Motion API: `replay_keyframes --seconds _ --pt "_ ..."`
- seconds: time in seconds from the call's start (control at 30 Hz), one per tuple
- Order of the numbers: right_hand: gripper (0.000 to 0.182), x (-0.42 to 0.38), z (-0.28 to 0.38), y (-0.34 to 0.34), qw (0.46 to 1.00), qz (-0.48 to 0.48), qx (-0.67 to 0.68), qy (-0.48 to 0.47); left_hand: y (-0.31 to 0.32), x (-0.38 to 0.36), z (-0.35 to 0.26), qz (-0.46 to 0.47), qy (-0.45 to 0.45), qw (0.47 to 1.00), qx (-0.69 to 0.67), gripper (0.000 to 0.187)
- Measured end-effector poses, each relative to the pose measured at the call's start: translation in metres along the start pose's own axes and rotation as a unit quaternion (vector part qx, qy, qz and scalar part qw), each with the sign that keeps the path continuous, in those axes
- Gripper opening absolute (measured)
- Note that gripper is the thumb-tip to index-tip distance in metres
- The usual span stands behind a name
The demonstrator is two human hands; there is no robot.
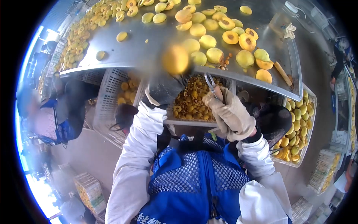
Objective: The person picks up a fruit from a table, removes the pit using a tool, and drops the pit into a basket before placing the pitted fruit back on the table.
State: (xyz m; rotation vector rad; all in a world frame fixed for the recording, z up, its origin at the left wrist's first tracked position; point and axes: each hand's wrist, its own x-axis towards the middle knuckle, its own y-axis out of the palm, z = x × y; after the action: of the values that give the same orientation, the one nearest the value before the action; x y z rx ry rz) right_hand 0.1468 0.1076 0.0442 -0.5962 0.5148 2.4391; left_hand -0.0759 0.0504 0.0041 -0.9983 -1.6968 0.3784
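My right hand [235,114], in a beige work glove, is closed round the handle of a pitting tool [210,80] with a looped metal end. The loop points up toward the table edge. My left hand [166,89] looks dark and blurred below the edge. A yellow peach [175,59], also blurred, is held at its fingertips. Between and below the hands, a crate of peach pits and scraps [194,99] sits under the table. On the metal table [130,52] lie several yellow peaches, whole-looking or halved; one cut half [247,42] shows its pit hollow.
A wooden-handled tool [283,74] lies near the table's right corner. A crate of peaches [298,127] stands right, and a white crate [112,93] left. Many halves [76,37] are heaped at the table's far left. A person [59,115] sits at left.
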Motion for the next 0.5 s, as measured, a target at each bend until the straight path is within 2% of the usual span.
replay_keyframes --seconds 0.07,0.1,0.13,0.2,0.23,0.33,0.43,0.5 --pt "0.035 0.004 -0.007 0.007 0.988 -0.047 -0.111 -0.101 0.002 -0.014 -0.021 -0.014 -0.169 0.979 -0.109 0.070" --pt "0.033 -0.003 0.006 0.007 0.988 -0.044 -0.139 -0.044 0.007 -0.023 -0.017 -0.006 -0.115 0.991 -0.064 0.077" --pt "0.033 -0.002 0.006 0.009 0.988 -0.049 -0.143 -0.041 0.007 -0.030 -0.022 -0.009 -0.116 0.991 -0.071 0.077" --pt "0.044 0.004 0.004 0.012 0.933 -0.057 -0.324 -0.142 -0.003 -0.035 -0.042 -0.025 -0.155 0.983 -0.090 0.084" --pt "0.044 0.006 0.002 0.011 0.898 -0.057 -0.390 -0.195 0.003 -0.042 -0.039 -0.041 -0.141 0.984 -0.099 0.088" --pt "0.042 0.012 0.000 0.015 0.865 -0.053 -0.443 -0.229 0.009 -0.052 -0.035 -0.051 -0.142 0.979 -0.137 0.089" --pt "0.043 0.012 0.003 0.019 0.861 -0.047 -0.458 -0.215 0.012 -0.060 -0.030 -0.025 -0.150 0.967 -0.207 0.090" --pt "0.043 0.012 0.002 0.019 0.855 -0.042 -0.472 -0.212 0.004 -0.057 -0.032 -0.009 -0.128 0.976 -0.178 0.089"
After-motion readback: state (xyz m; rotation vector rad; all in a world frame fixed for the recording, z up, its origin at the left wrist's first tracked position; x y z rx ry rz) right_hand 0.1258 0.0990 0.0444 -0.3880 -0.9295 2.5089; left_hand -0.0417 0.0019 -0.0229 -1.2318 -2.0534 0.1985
